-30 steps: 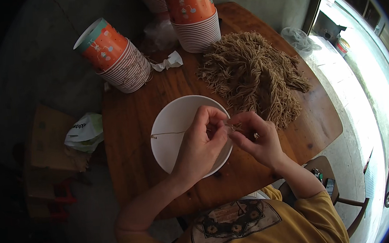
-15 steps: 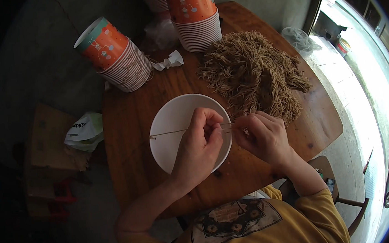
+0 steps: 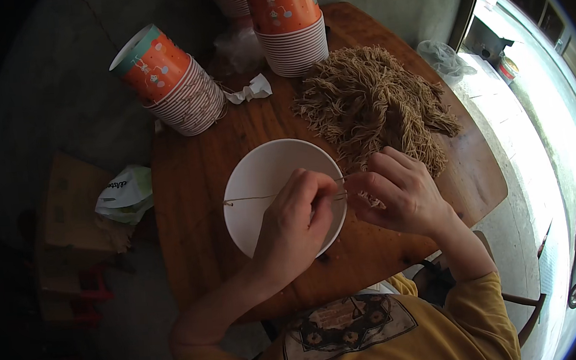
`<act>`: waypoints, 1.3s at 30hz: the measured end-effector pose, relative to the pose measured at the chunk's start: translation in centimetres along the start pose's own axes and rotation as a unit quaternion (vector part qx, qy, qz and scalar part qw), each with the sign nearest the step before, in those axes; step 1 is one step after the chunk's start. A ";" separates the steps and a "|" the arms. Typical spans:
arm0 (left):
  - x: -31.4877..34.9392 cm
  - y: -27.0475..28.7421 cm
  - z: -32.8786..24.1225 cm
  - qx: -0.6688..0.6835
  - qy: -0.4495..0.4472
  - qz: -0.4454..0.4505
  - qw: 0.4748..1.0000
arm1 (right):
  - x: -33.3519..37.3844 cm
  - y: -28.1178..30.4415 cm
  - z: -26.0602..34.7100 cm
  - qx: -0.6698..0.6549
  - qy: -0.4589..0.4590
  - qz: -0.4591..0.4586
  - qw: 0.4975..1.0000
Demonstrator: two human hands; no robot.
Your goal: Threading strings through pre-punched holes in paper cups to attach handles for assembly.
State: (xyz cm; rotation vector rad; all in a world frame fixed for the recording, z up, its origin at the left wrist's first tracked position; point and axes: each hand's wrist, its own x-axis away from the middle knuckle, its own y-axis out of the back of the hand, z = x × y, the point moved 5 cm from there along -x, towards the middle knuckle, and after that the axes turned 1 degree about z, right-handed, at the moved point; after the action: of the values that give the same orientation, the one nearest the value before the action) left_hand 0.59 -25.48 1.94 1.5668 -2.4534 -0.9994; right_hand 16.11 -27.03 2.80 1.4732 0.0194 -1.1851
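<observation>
A white paper bucket (image 3: 253, 172) sits on the wooden table in front of me, its mouth facing up. From a knot at its left rim a thin brown cord (image 3: 252, 198) runs across the mouth to my fingers. My left hand (image 3: 294, 217) is over the right half of the bucket, thumb and fingers pinched on the cord. Just outside the right rim, my right hand (image 3: 401, 195) is closed, fingertips pinching cord strands that span the small gap between the hands. The fingertips partly hide where the cord meets the right rim.
A big heap of brown cords (image 3: 380, 105) lies beyond my right hand. Stacked orange-and-white paper buckets (image 3: 183, 93) lean at the back left; another stack (image 3: 294, 41) stands behind. Crumpled white paper (image 3: 254, 89) lies between them. A clear plastic bag (image 3: 444, 59) is by the right edge.
My right hand has shifted slightly to the right and turned. My left hand's fingers have curled over more, and the bucket has slid very slightly right.
</observation>
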 end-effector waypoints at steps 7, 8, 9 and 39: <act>0.0 -0.5 -0.2 -0.074 -0.042 0.012 0.996 | 0.0 0.2 -0.2 -0.013 -0.010 0.005 1.000; -0.1 -0.6 -0.2 -0.075 -0.042 0.012 0.996 | 0.0 0.2 -0.2 -0.013 -0.010 0.005 1.000; -0.1 -0.6 -0.2 -0.069 -0.040 0.012 0.997 | 0.1 0.2 -0.3 -0.023 -0.015 0.014 1.000; 0.0 -0.9 -0.1 -0.067 -0.015 0.044 0.997 | 4.5 -4.7 -2.3 -0.485 -0.309 0.019 0.818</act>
State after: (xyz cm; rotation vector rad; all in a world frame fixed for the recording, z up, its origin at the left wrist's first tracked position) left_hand 1.29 -25.79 1.51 1.4017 -2.3952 -1.1533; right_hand 16.90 -26.40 -4.03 0.1629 0.1288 -1.2795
